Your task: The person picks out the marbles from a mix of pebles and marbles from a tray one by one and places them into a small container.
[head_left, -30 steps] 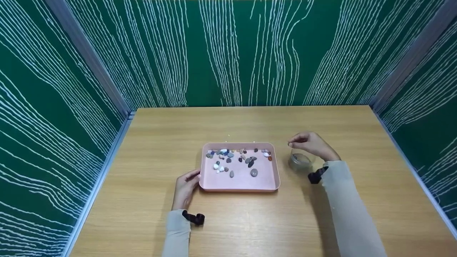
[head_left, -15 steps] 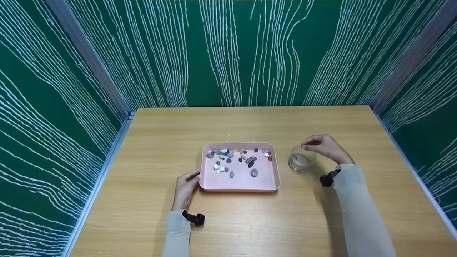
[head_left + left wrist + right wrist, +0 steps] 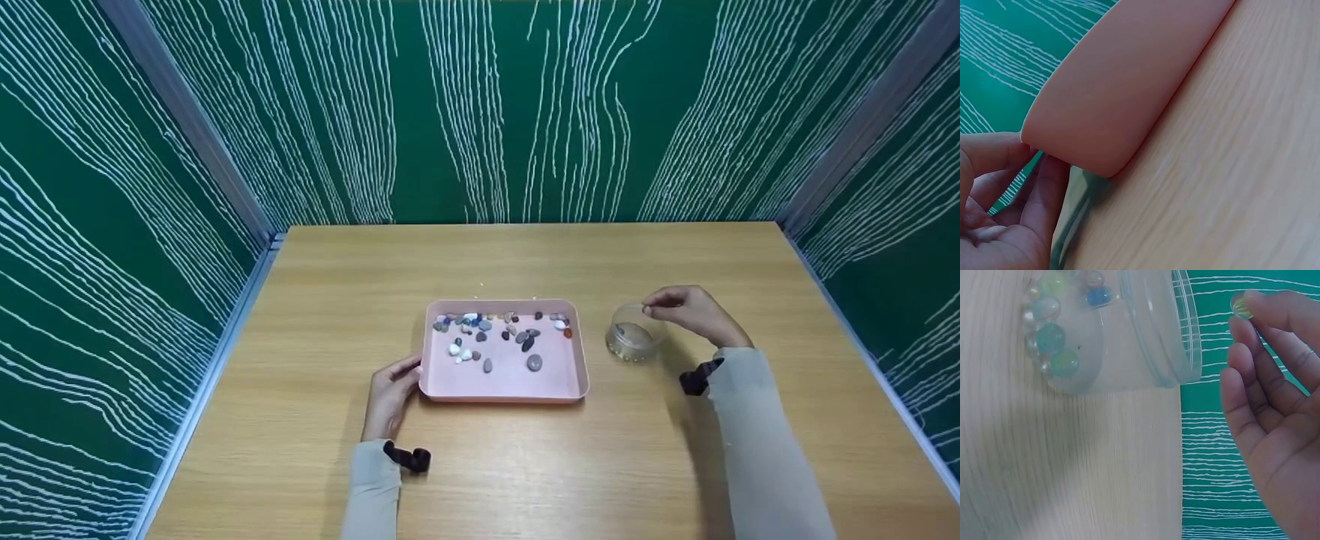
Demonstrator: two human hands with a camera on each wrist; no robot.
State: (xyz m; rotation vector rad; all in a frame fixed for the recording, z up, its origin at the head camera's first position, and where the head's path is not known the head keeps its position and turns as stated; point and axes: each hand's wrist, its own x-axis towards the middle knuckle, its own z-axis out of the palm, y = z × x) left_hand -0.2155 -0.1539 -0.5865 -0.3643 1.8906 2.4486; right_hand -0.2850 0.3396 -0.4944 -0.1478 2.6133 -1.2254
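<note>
My right hand is raised beside the rim of a clear jar. Between thumb and fingertip it pinches a clear glass marble with a yellow-green swirl. In the right wrist view several marbles, green, clear and blue, lie at the bottom of the jar. My left hand holds the left edge of a pink tray, thumb and fingers at its rim; the left wrist view shows the tray's outer wall. What the thumb does inside the rim is hidden.
Several pebbles, grey, white, blue and brown, lie in the tray, mostly toward its far side. Tiny white bits lie on the wooden table behind it. Green walls with white lines enclose the back and sides.
My right hand has moved right, from above the gap between tray and jar to the jar's right rim, still pinching the marble. The left hand, tray and pebbles stay put.
</note>
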